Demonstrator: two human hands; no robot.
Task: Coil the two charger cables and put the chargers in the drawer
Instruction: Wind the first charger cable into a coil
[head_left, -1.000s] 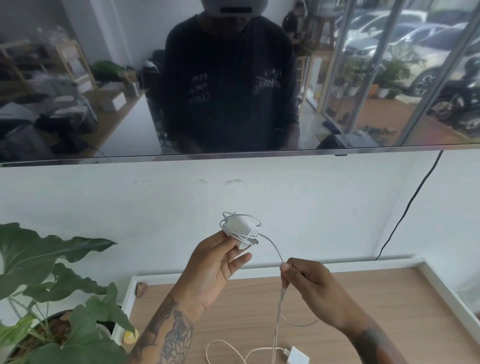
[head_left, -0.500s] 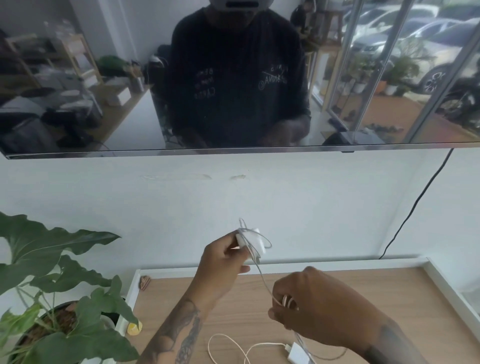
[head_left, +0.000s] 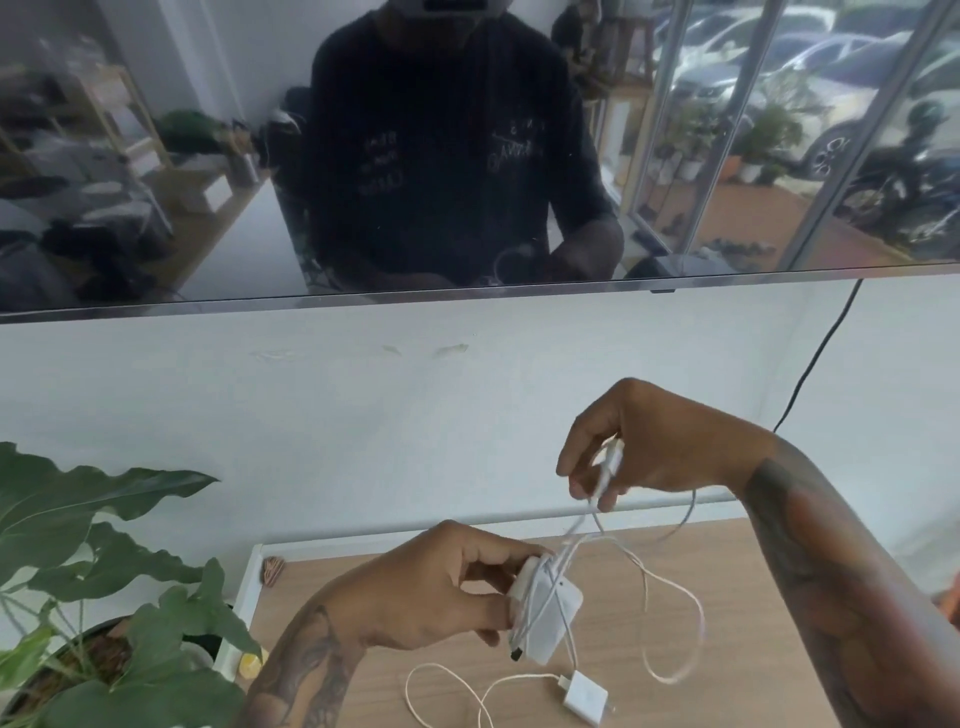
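Observation:
My left hand (head_left: 436, 592) grips a white charger block (head_left: 550, 618) above the wooden tabletop (head_left: 727, 649), with several turns of its white cable wound round it. My right hand (head_left: 634, 441) is raised up and to the right, pinching the free end of that cable (head_left: 608, 467). A loose loop of it (head_left: 680, 623) hangs between the two hands. A second white charger (head_left: 587, 696) lies on the tabletop near the bottom edge, its cable (head_left: 447, 691) trailing loose to the left. No drawer is in view.
A potted plant (head_left: 104, 571) with large green leaves stands at the lower left beside the table. A wall-mounted screen (head_left: 467, 291) hangs above, with a black cord (head_left: 810, 374) running down the white wall at right. The table has a raised white rim (head_left: 363, 540).
My left hand has lowered the charger toward the table. My right hand has swung up and to the right with the cable, laying another turn and pulling the slack into a wide loop.

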